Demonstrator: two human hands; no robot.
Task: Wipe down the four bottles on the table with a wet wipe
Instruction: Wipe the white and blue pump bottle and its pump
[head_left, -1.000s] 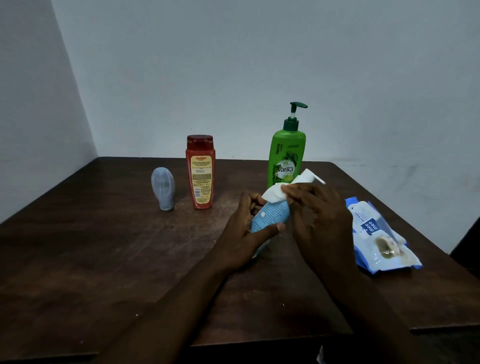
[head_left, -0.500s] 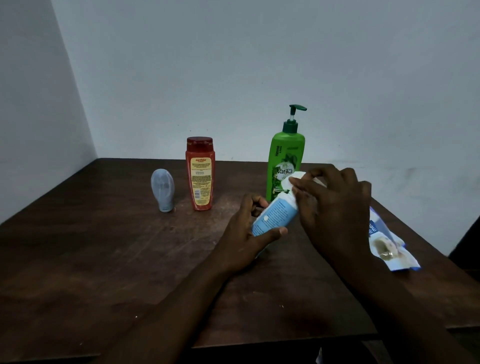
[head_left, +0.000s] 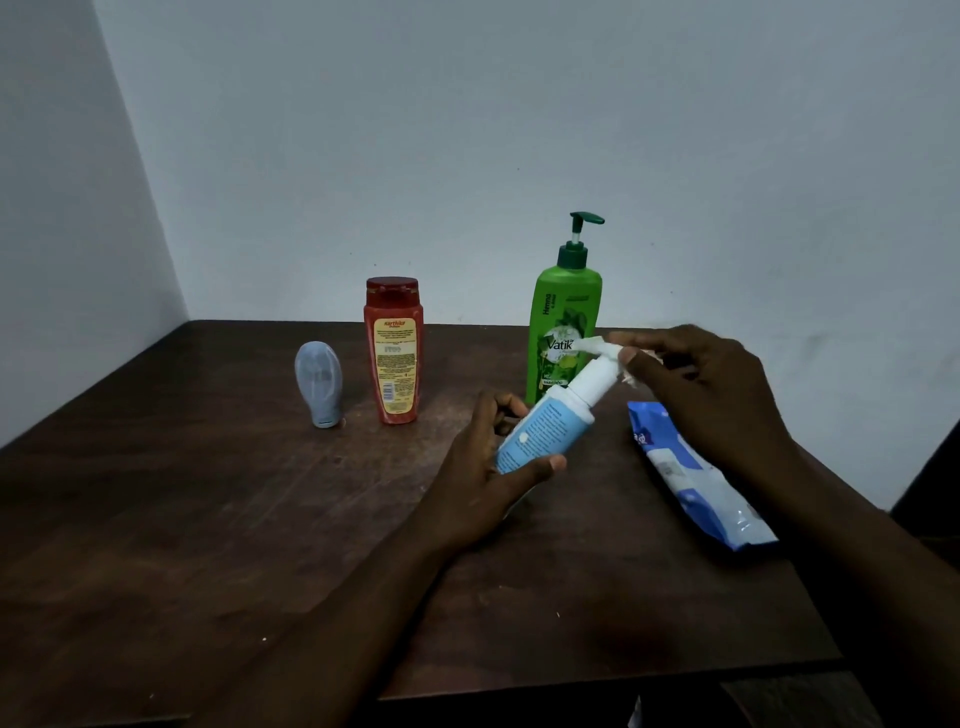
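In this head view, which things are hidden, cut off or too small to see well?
- Wipe: mostly hidden behind the right hand; only white scraps show.
- Blue bottle: its base is hidden by the left hand; its label print is too small to read.
- Wipes pack: partly hidden by the right forearm.
- Red bottle: small print unreadable.
- Green bottle: its lower part is hidden by the blue bottle.
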